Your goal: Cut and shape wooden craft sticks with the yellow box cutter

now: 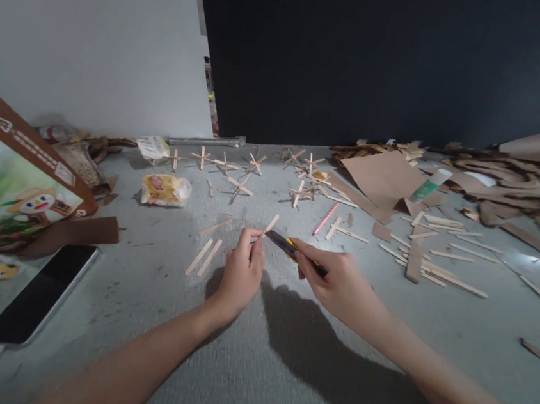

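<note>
Between the fingertips of my left hand is a short wooden craft stick, pointing up and away to the right. My right hand is closed around a black and yellow utility knife. Its tip touches or nearly touches the stick near my left fingers; I cannot tell which. Left of my left hand, two craft sticks lie side by side, with another stick just beyond them. Farther back stand several crossed-stick pieces. A pink striped pencil lies beyond my right hand.
A phone and a printed brown box are at the left. Wrapped food sits behind. On the right are loose sticks, brown cardboard and a glue stick. A dark panel rises at the back.
</note>
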Action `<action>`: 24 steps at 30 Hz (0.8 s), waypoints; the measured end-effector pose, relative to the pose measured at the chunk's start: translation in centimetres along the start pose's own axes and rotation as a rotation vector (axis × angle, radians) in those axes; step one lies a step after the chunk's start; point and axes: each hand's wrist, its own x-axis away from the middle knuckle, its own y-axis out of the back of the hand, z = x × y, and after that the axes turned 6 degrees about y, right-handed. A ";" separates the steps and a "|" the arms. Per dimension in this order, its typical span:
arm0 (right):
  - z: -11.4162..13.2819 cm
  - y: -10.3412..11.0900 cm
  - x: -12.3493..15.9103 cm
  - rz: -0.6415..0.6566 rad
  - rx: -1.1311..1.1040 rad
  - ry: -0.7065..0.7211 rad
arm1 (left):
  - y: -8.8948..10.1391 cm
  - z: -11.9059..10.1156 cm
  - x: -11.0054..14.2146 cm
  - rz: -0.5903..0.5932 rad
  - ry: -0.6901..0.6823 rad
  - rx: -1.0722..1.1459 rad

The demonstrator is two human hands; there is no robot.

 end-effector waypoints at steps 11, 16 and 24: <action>1.1 0.0 -0.4 0.037 -0.144 -0.082 | -0.1 0.1 -0.1 -0.013 0.011 -0.037; 1.1 -0.2 -0.3 0.012 -0.176 -0.116 | -0.2 0.0 -0.1 0.007 0.022 0.009; 0.7 -0.5 0.0 -0.058 -0.059 -0.043 | -0.4 0.3 -0.1 -0.056 0.031 -0.026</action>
